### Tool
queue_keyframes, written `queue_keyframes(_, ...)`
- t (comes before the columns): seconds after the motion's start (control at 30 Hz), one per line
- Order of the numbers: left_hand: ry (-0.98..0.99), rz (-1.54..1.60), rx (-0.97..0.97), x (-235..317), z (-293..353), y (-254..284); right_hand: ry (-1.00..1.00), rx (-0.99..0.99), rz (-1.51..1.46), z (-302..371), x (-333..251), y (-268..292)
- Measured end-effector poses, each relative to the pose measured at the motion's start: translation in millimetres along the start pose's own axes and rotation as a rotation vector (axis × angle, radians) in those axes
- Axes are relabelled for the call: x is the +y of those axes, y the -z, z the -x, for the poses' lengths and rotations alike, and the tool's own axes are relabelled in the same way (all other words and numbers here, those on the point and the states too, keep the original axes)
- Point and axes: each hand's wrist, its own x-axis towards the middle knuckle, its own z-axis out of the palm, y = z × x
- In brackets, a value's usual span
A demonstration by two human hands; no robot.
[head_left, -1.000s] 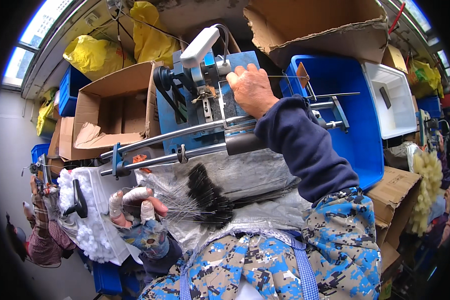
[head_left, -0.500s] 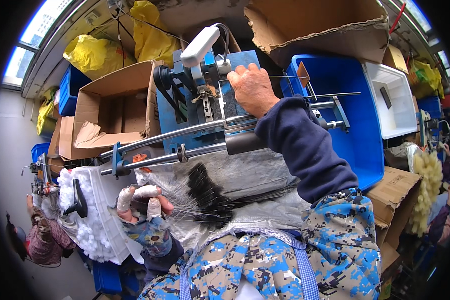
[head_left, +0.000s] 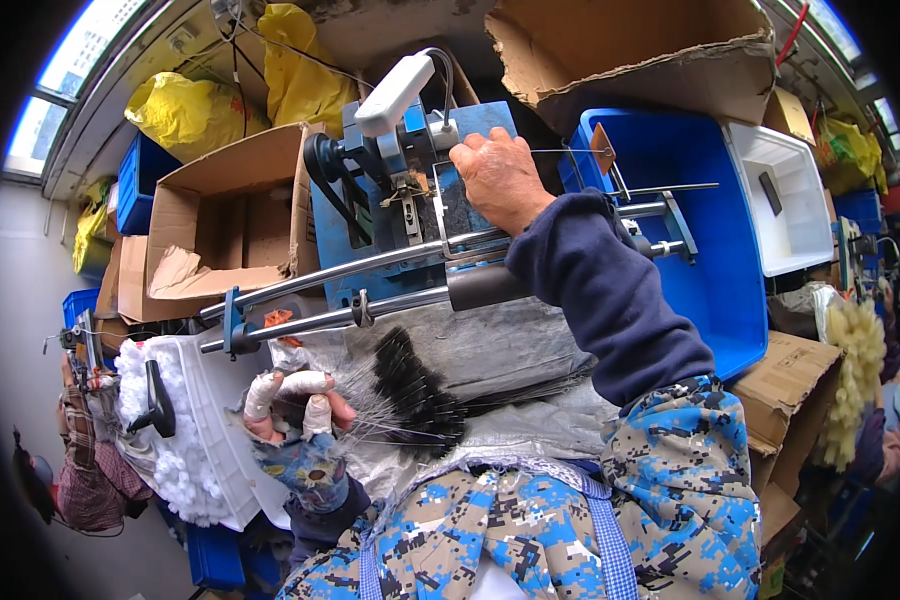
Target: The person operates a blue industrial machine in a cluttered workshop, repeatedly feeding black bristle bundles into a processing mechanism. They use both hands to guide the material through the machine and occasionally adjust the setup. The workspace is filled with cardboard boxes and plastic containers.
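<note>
My right hand [head_left: 502,182] is closed over a part at the right side of a blue bench machine [head_left: 370,222]. What its fingers grip is hidden under the palm. A thin wire runs from beside this hand rightward to a small brown plate [head_left: 602,150] on a rod. My left hand [head_left: 295,405], several fingers wrapped in white tape, is curled low at the left. Its fingertips are at the thin wire ends of a bundle of black-bristled wire brushes [head_left: 410,390]; whether it holds any wires I cannot make out. The brushes lie on a grey-white sheet [head_left: 520,338].
Two metal rails [head_left: 370,270] cross in front of the machine. At the right stand a blue bin [head_left: 735,330] and a white tray [head_left: 805,230]; at the left, an open cardboard box [head_left: 225,215] and a crate of white tufts [head_left: 260,470]. Co-workers sit at both sides.
My left hand has shifted slightly to the right, its fingers still curled. My right hand stays on the machine, almost unmoved. The co-worker at the left has raised an arm.
</note>
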Motion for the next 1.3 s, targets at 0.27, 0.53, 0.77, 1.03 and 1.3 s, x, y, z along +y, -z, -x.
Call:
queue_keyframes(0.27, 0.0, -0.01, -0.025, 0.9, 0.9, -2.6, -0.126, -0.118, -0.047, -5.8, 2.3, 2.0)
queue_keyframes(0.53, -0.02, -0.057, 0.002, 7.9, 3.2, 7.7, -0.107, -0.074, 0.017, 33.9, 7.0, 19.6)
queue_keyframes(0.77, -0.02, -0.07, -0.098, 9.3, -2.0, -23.9, -0.129, -0.157, -0.038, 43.8, 9.7, 26.7)
queue_keyframes(1.03, 0.16, 0.075, -0.02, 7.9, 3.6, -14.3, -0.147, -0.241, -0.107, 36.3, -11.2, 22.6)
queue_keyframes(1.3, 0.143, 0.064, 0.033, 14.2, 5.2, -11.2, -0.13, -0.183, -0.132, 18.5, -55.8, 4.3)
